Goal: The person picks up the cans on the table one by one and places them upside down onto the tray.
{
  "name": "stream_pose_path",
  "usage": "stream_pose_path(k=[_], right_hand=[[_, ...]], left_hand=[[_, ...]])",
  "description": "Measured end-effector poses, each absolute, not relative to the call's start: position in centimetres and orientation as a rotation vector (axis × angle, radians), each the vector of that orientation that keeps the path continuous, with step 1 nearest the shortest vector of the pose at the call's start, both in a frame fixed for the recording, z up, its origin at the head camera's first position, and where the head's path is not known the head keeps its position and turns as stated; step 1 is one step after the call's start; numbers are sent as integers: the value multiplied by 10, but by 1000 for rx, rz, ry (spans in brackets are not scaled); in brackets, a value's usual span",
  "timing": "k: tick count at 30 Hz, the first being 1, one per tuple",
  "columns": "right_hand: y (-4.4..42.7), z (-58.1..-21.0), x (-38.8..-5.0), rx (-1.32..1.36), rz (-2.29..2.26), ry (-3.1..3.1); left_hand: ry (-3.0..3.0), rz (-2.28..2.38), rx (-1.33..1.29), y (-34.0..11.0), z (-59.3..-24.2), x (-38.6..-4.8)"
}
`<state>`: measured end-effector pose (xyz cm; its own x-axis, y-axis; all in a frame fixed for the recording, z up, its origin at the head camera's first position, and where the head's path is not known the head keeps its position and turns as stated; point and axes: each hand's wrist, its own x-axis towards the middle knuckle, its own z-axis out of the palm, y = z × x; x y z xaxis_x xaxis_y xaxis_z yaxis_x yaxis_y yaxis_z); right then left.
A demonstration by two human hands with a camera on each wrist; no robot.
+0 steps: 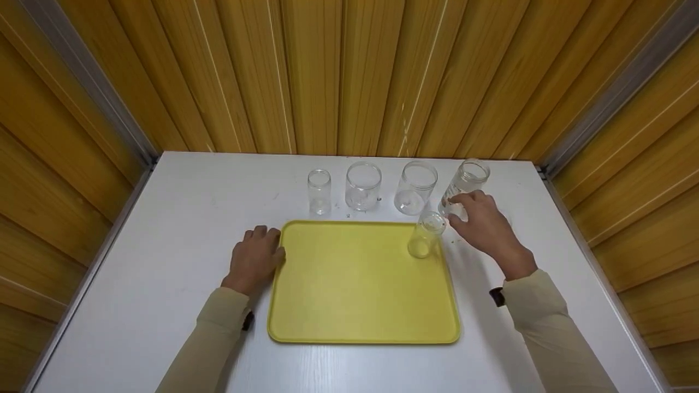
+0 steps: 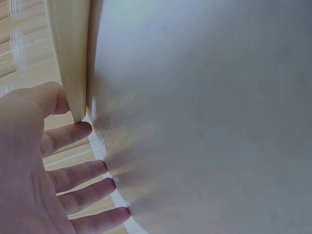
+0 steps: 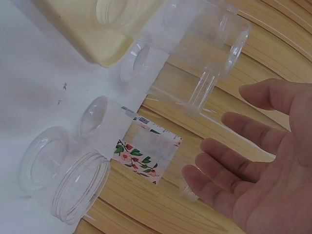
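Note:
At the left rim of the yellow tray (image 1: 360, 295), my left hand (image 1: 255, 260) has its thumb and forefinger on either side of the rim, near the far corner. In the left wrist view, the other fingers of that hand (image 2: 83, 195) reach down to the white table. My right hand (image 1: 483, 226) hovers with spread fingers beside a clear jar (image 1: 471, 176) bearing a floral label (image 3: 141, 151), apart from it in the right wrist view. A narrow clear jar (image 1: 425, 240) stands inside the tray at its far right corner.
Behind the tray stand a slim clear jar (image 1: 319, 192) and two wider clear jars (image 1: 363, 186), (image 1: 415, 188). Another clear jar (image 3: 68, 180), largely hidden by my right hand in the head view, stands beside the labelled one. Yellow panelled walls (image 1: 317, 76) edge the table.

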<state>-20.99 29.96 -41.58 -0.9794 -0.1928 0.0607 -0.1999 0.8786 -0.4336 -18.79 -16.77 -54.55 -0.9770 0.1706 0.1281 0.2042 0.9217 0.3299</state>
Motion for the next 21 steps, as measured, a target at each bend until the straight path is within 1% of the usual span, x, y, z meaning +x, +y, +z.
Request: stream_pose_path(k=[21], right_hand=[[326, -417, -215, 272, 660, -3071]], left_hand=[[-2978, -538, -257, -166, -545, -188]])
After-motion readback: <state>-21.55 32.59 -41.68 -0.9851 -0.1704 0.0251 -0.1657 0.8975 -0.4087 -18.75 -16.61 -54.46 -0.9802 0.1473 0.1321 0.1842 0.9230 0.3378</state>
